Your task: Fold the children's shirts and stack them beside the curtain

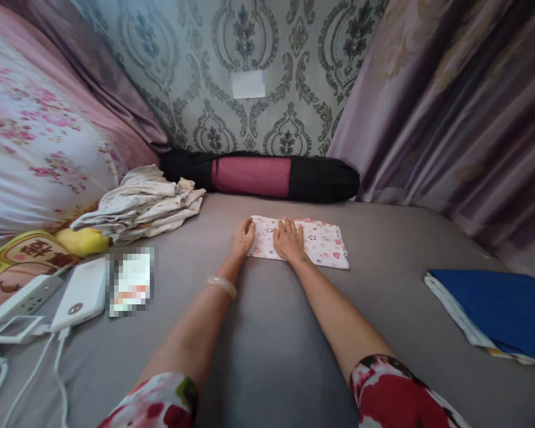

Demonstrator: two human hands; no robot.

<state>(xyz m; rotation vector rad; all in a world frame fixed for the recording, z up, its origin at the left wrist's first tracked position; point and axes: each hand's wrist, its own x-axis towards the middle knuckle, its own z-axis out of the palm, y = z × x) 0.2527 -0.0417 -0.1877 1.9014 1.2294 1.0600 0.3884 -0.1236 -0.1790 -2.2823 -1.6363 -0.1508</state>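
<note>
A folded white cloth (321, 242) with pink and red printed figures lies flat on the grey sheet in front of me. My right hand (289, 239) rests palm down on its middle-left part, fingers stretched out and a little apart. At the cloth's left end is my left hand (244, 239), its fingers curled and closed on the edge; the fingertips are partly hidden. A pale bangle (222, 286) circles my left wrist.
A crumpled pale cloth heap (147, 202) lies at the back left, near a black and pink long bag (252, 176) along the wall. Left stand a white power bank (81, 294), a power strip (24, 302) and cables. Folded blue fabric (499, 309) lies at right.
</note>
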